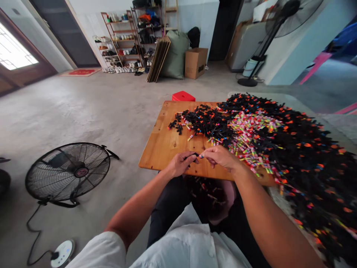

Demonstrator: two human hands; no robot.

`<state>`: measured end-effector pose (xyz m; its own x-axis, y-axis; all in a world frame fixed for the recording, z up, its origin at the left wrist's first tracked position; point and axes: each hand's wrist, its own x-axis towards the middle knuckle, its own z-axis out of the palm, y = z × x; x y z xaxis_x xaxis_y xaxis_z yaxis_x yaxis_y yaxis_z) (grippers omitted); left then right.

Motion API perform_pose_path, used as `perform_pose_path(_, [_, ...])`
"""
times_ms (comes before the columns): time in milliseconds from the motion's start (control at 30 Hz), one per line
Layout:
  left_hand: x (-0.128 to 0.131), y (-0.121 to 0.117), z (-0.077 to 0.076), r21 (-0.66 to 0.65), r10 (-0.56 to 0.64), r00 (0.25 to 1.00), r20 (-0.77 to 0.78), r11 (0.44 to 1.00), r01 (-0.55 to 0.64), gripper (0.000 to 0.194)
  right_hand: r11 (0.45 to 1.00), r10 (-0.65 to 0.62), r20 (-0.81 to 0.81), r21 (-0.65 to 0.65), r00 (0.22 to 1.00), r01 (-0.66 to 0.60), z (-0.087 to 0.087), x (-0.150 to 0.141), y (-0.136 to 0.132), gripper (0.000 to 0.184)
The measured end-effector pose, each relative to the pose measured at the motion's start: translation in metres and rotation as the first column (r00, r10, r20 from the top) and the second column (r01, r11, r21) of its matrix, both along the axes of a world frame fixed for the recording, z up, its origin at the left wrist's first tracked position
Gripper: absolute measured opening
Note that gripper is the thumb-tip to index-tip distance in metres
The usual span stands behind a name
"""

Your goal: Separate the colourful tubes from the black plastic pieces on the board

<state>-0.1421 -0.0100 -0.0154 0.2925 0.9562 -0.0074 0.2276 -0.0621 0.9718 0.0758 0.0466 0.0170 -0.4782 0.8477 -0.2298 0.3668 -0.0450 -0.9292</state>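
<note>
Near the front edge of the wooden table [158, 137], my left hand [181, 163] is closed on a small black plastic piece [196, 154] that points to the right. Beside it, my right hand [219, 156] pinches a small tube-like part [201, 156] at the black piece's tip, mostly hidden by the fingers. Beyond my hands lies a heap of black plastic pieces [208, 121], some with orange or blue bits. Bright patterned little tubes [245, 137] are piled to the right of my right hand.
A much larger pile of black pieces [312, 160] spreads along my right. Under the table edge, between my legs, a pinkish tub [229, 203] holds dark pieces. A red stool [183, 96] stands behind the table. On the floor at left are a black fan [69, 171] and its cord.
</note>
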Motion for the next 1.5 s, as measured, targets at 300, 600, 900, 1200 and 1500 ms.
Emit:
perform_pose_path(300, [-0.002, 0.004, 0.007, 0.251, -0.054, 0.973, -0.223, 0.962, 0.111, 0.039, 0.999, 0.029, 0.073, 0.039, 0.997, -0.032, 0.002, 0.003, -0.002, 0.027])
perform_pose_path(600, [0.007, -0.007, -0.005, 0.611, 0.225, 0.822, -0.523, 0.771, 0.178, 0.034, 0.954, 0.087, 0.282, 0.253, 0.956, -0.161, 0.012, 0.010, -0.011, 0.029])
perform_pose_path(900, [0.005, -0.009, -0.032, 0.777, 0.403, 0.766, -0.501, 0.599, 0.193, 0.032, 0.974, -0.044, 0.081, 0.226, 0.996, 0.024, -0.003, 0.007, -0.034, 0.037])
perform_pose_path(1200, [0.005, -0.017, -0.035, 0.663, 0.310, 0.780, -0.544, 0.728, 0.174, 0.041, 0.987, -0.052, 0.007, 0.156, 0.999, 0.050, -0.019, 0.000, -0.038, 0.032])
perform_pose_path(1500, [-0.005, -0.015, -0.046, 0.715, 0.367, 0.739, -0.565, 0.664, 0.217, 0.039, 0.978, -0.199, -0.180, 0.023, 0.963, 0.206, -0.040, -0.004, -0.062, 0.047])
